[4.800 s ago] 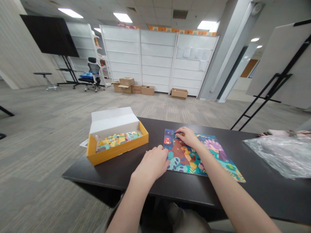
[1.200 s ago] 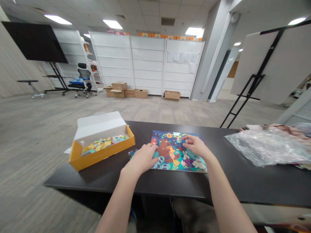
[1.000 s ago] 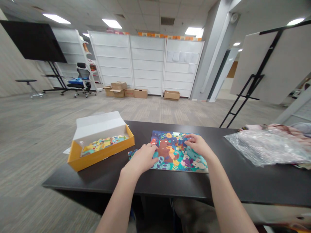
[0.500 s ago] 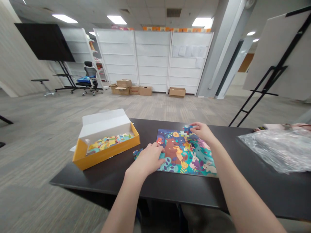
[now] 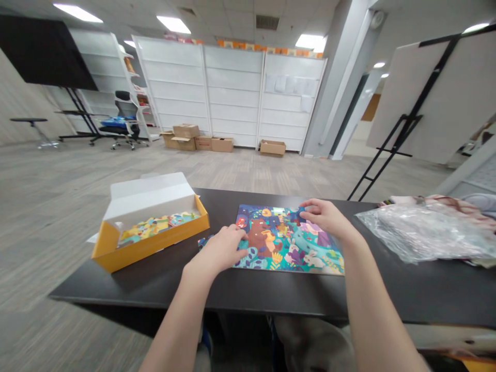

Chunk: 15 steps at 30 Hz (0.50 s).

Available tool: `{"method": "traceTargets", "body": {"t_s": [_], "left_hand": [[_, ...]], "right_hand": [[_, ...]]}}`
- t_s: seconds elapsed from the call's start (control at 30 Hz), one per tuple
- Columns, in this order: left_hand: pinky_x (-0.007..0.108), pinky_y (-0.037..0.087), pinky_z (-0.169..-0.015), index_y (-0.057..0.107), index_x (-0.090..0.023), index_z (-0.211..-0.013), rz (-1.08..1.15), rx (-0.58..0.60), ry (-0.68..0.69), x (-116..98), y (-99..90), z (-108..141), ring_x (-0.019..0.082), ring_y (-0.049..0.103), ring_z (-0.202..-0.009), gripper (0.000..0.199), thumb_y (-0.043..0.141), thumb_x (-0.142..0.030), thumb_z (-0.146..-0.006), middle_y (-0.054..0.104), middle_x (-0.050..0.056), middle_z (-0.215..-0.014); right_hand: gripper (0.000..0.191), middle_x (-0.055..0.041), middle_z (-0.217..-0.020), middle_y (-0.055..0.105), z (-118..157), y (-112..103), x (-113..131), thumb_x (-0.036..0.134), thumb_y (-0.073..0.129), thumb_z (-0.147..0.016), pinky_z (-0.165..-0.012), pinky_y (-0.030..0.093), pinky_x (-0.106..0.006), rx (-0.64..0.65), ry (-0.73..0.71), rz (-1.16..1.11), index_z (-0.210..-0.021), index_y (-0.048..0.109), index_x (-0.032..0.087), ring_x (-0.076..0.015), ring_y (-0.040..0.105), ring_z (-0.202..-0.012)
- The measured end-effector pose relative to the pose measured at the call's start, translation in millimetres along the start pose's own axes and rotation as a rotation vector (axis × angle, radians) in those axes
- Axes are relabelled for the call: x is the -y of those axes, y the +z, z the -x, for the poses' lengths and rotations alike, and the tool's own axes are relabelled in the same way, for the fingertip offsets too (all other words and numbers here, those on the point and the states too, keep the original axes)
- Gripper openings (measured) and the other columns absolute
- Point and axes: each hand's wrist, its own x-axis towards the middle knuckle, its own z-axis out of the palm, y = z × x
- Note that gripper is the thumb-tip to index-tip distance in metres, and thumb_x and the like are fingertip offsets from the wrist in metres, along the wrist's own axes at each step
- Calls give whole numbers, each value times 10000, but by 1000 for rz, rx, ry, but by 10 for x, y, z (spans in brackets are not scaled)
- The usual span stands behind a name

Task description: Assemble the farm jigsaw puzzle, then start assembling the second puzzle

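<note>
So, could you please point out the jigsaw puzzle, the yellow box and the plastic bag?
Jigsaw puzzle [image 5: 289, 243], head view, on its middle.
Yellow box [image 5: 163, 240], head view, on its front wall.
Plastic bag [image 5: 418, 235], head view, on its middle.

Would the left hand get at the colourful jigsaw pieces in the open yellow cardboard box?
Probably yes: the left hand sits close beside the open yellow cardboard box, only a loose jigsaw piece between them. The fingers need only clear its low front wall to reach the colourful jigsaw pieces.

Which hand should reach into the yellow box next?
Left, probably: the left hand rests at the edge of the jigsaw puzzle beside the yellow box, while the right hand sits farther off, past its middle.
</note>
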Motion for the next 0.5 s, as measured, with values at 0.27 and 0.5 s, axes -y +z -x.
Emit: {"method": "traceTargets", "body": {"t_s": [0.27,0.5], "left_hand": [[405,457,-1016,683,-177,-1167,-20,9,-8,-45,-17,23,306,596,-1172,324,642,-287,-865,634,134,-1249],[402,454,-1033,673,-183,-1193,-8,13,-26,-43,0,24,300,586,-1181,344,645,-291,-867,618,125,-1278]], "right_hand": [[182,-61,-820,740,248,257,-216,269,679,-751,-683,514,-319,-121,31,123,-919,663,200,-219,704,-750],[196,-55,-814,746,242,243,-171,230,635,-793,-706,511,-335,-93,10,225,-983,678,210,-228,707,-756]]}}
